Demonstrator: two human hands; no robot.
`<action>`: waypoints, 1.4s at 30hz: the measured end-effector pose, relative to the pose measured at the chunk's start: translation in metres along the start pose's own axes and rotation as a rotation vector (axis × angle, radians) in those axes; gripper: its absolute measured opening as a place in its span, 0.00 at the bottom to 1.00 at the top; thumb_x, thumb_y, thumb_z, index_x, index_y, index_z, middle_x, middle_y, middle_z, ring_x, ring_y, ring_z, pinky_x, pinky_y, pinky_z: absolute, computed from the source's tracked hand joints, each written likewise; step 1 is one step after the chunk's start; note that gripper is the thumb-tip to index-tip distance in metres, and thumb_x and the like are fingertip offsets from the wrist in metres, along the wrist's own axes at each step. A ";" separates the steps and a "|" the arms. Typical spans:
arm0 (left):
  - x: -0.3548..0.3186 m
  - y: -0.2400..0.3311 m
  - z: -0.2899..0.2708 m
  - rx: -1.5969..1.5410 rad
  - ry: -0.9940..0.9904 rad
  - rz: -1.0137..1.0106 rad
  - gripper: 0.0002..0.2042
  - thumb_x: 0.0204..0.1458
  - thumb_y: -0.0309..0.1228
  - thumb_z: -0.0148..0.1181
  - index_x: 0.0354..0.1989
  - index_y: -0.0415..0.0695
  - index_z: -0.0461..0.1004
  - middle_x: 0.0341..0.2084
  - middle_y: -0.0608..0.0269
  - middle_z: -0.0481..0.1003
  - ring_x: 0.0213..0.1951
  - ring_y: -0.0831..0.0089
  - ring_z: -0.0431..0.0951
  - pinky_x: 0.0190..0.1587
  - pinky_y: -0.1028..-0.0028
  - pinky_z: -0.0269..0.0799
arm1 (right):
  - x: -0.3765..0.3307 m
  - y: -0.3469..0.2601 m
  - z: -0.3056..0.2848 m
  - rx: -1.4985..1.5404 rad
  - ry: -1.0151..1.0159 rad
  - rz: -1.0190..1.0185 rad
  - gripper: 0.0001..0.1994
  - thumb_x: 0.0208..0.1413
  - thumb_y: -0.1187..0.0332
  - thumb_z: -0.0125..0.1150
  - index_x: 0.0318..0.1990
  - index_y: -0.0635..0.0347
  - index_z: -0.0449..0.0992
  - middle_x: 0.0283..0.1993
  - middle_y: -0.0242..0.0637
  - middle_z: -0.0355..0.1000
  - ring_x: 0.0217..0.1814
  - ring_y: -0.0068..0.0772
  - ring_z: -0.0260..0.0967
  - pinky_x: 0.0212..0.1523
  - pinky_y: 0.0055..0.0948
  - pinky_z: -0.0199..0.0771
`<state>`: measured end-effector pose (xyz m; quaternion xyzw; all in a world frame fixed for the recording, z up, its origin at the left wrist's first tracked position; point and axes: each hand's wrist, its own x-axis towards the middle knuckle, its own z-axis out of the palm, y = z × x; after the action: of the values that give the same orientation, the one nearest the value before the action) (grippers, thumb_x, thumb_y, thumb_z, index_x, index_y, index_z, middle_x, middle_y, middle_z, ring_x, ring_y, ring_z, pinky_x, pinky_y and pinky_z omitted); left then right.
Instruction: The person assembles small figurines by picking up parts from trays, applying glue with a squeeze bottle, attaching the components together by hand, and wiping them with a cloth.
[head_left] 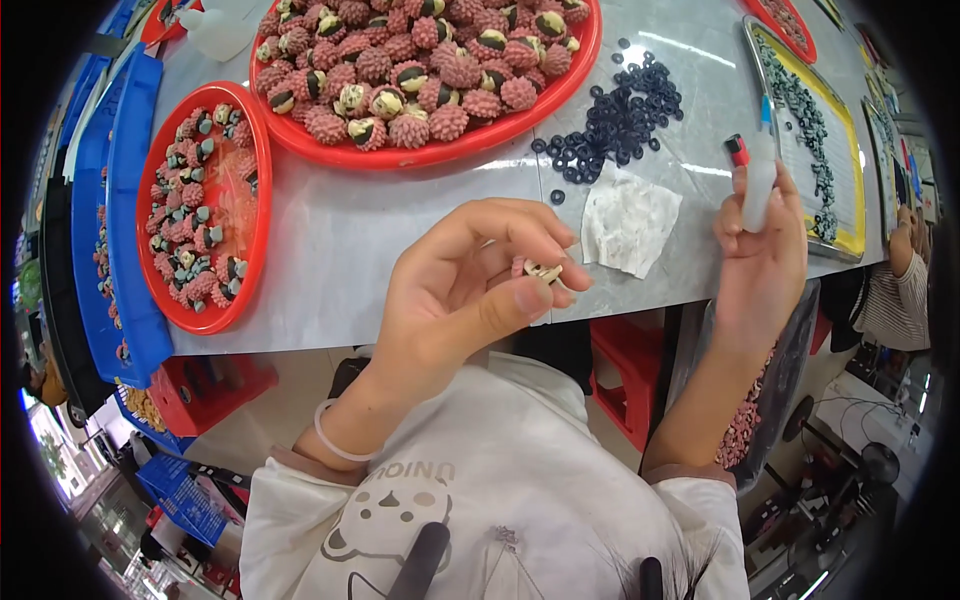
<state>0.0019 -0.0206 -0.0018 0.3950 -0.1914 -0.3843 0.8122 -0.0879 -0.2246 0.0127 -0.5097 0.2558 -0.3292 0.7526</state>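
Observation:
My left hand point(440, 290) is raised over the table's near edge, pinching a small cream-and-pink moulded piece point(543, 272) between thumb and fingers. My right hand point(762, 255) grips a translucent white squeeze bottle point(760, 190), held upright with its thin blue tip pointing up. A small red-and-black piece point(737, 150) shows by the right fingertips; whether they hold it is unclear. Between the hands, a crumpled white cloth or tissue point(630, 220) lies on the grey table point(400, 195). Many dark ring-shaped pieces point(625, 115) are scattered just beyond it.
A large red tray point(430, 155) heaped with bumpy pink-and-cream pieces stands at the far middle. Another red tray point(262, 215) holds pink-and-grey ones at left, beside blue bins point(135, 215). To the right, a yellow-lined tray point(850, 150) carries small grey-green parts. Red stools point(625, 375) stand below.

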 end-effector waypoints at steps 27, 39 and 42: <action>0.004 -0.004 -0.001 0.034 0.063 -0.045 0.16 0.45 0.35 0.54 0.38 0.36 0.63 0.34 0.52 0.67 0.32 0.74 0.69 0.31 0.80 0.66 | -0.037 -0.022 0.020 -0.535 -0.299 -0.288 0.23 0.47 0.55 0.50 0.38 0.73 0.63 0.34 0.46 0.62 0.37 0.36 0.64 0.36 0.24 0.64; 0.002 -0.004 -0.001 0.056 0.062 -0.053 0.16 0.44 0.35 0.55 0.37 0.36 0.63 0.33 0.52 0.67 0.29 0.75 0.69 0.30 0.82 0.65 | -0.037 -0.046 0.022 -0.771 -0.728 -0.587 0.23 0.41 0.60 0.56 0.36 0.76 0.64 0.28 0.52 0.64 0.27 0.33 0.61 0.26 0.23 0.62; 0.002 -0.002 -0.001 0.052 0.071 -0.090 0.16 0.44 0.35 0.55 0.37 0.36 0.63 0.33 0.52 0.67 0.29 0.75 0.68 0.30 0.82 0.65 | -0.036 -0.046 0.020 -0.776 -0.732 -0.559 0.23 0.41 0.60 0.56 0.37 0.75 0.64 0.28 0.51 0.64 0.27 0.33 0.62 0.26 0.24 0.64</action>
<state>0.0023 -0.0225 -0.0039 0.4373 -0.1545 -0.4012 0.7899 -0.1072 -0.1975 0.0643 -0.8753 -0.0622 -0.2003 0.4357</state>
